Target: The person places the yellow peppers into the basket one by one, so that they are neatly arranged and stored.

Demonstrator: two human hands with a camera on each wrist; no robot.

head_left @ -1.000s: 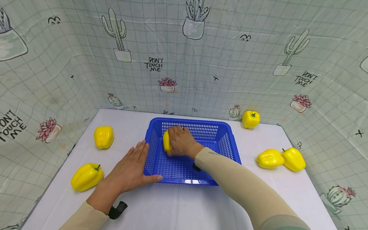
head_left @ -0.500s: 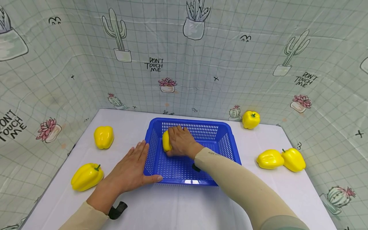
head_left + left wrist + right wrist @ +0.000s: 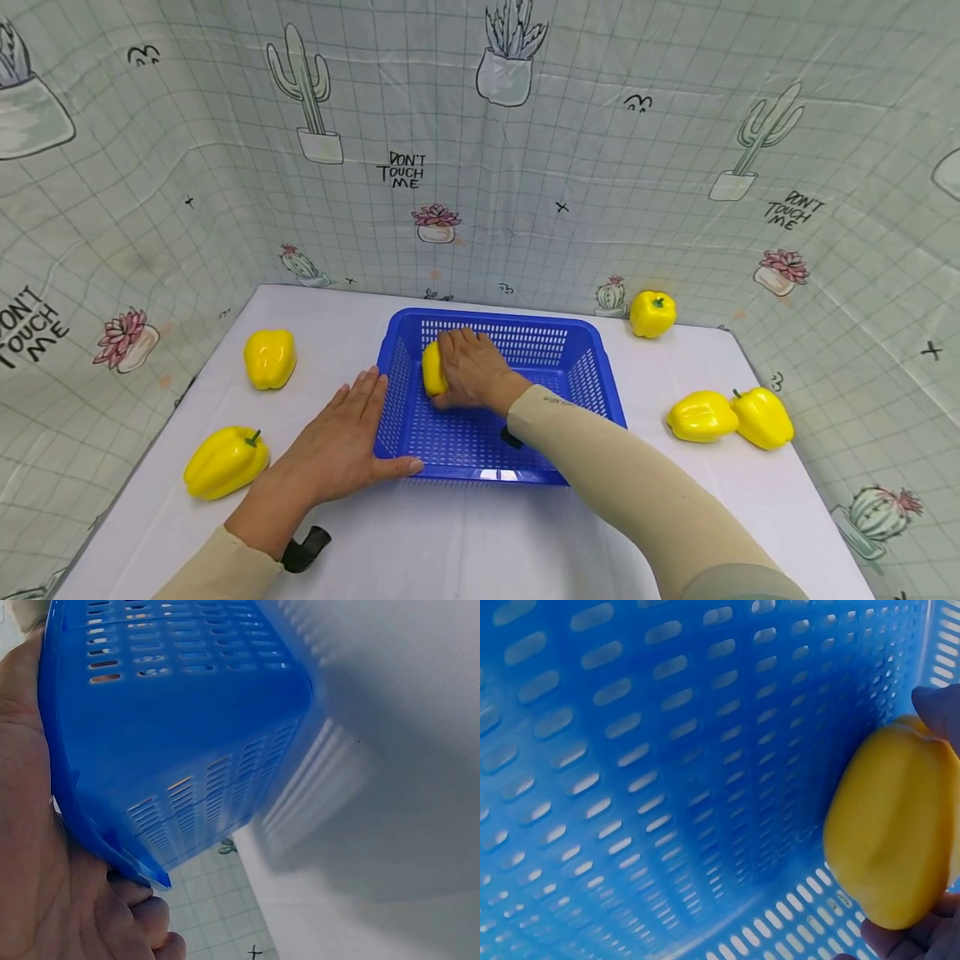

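Right hand: this hand (image 3: pixel 476 371) is inside the basket, left of the middle of the frame. Thumb and fingers curl round one pepper and grip it.
Pepper in the hand: a yellow, smooth, bell-shaped pepper (image 3: pixel 889 825), in the left part of the basket. It is fat in the middle, with soft grooves down its side and a small dip at the thumb end. No stem shows. The pictures do not tell if it touches the basket floor.
Left hand: this hand (image 3: pixel 337 446) lies on the basket's left edge and near corner. Its fingers are straight, and the thumb sticks out to the side.
Blue basket: a blue plastic box-shaped basket with small slots (image 3: pixel 457 442), in the middle of the frame.
Peppers outside: two yellow peppers sit left of the basket, one higher (image 3: pixel 270 359) and one lower with a green stem (image 3: pixel 227 463). One stands at the upper right (image 3: pixel 652 314). Two more lie close together farther right (image 3: pixel 702 416) (image 3: pixel 762 418).
How far along: one pepper is in the basket and five are out, so the work looks only a little way along.
White table: a white cloth-like top (image 3: pixel 465 542) under everything.
Cactus cloth: a pale checked sheet (image 3: pixel 495 175) hangs behind.
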